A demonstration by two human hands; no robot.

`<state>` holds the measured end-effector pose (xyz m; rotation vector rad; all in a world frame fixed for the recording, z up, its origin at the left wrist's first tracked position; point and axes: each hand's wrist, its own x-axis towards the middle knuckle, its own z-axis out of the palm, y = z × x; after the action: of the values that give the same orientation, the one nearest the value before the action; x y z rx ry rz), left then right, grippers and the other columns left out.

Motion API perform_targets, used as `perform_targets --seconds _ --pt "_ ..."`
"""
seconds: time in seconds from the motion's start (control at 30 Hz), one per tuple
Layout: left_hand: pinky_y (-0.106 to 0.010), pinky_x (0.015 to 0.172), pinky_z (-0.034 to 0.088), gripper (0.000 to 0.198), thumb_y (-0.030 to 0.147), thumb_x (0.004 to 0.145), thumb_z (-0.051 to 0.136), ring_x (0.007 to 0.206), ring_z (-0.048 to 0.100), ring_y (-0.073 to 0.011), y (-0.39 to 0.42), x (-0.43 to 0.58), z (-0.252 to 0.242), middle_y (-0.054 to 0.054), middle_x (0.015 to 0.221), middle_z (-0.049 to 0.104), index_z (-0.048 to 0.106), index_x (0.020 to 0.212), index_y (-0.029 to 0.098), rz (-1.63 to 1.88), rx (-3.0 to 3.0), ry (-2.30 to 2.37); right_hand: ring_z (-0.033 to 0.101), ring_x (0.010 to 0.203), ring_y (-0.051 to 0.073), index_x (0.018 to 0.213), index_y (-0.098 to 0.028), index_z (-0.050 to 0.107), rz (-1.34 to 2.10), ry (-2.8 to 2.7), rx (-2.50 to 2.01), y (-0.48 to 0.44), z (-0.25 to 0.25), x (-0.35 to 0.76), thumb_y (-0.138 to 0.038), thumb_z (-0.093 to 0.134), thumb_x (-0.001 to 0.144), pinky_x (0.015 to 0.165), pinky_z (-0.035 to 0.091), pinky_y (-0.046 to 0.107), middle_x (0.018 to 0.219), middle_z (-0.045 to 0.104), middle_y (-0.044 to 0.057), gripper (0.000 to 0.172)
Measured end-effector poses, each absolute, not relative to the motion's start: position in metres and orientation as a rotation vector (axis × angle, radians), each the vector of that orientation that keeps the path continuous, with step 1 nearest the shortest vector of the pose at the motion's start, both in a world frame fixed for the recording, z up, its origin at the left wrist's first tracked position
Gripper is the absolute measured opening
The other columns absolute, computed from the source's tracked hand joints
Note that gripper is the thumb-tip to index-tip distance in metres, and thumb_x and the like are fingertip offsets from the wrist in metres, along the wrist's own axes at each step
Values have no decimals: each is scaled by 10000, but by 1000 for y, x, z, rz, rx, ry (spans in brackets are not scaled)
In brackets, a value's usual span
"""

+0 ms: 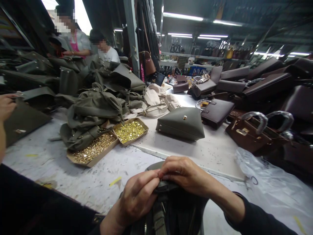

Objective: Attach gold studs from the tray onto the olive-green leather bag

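A dark bag (168, 209) sits at the near edge of the table, right below me, with a webbing strap (158, 222) running down its front. My left hand (138, 197) is closed, fingers pinching the top edge of the bag. Touching it from the right, my right hand (184, 173) is curled over the same rim, pressing on it. What lies under the fingertips is hidden.
Two cardboard trays of gold fittings (129, 130) (94, 148) lie ahead left, beside a heap of olive bags (95, 107). An olive bag (182, 123) and brown handbags (215, 111) lie ahead right. Clear plastic (266, 182) is at right. Another person's hand (6, 106) holds a bag at left; two people stand behind.
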<state>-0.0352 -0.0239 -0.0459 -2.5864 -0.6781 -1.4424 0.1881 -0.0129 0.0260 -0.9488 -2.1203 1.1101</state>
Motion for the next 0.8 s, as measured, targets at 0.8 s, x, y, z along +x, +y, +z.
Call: perform_targets --seconds 0.8 --pt "-328 907 613 290 38 884 562 1085 684 -215 -25 -38 -56 -104 1149 657 660 1113 187 -1454 -2594 -672 621 831 156 974 -198 758 1298 -2020 -874 -8 20 193 -423 592 1000 785 476 266 881 659 26 281"
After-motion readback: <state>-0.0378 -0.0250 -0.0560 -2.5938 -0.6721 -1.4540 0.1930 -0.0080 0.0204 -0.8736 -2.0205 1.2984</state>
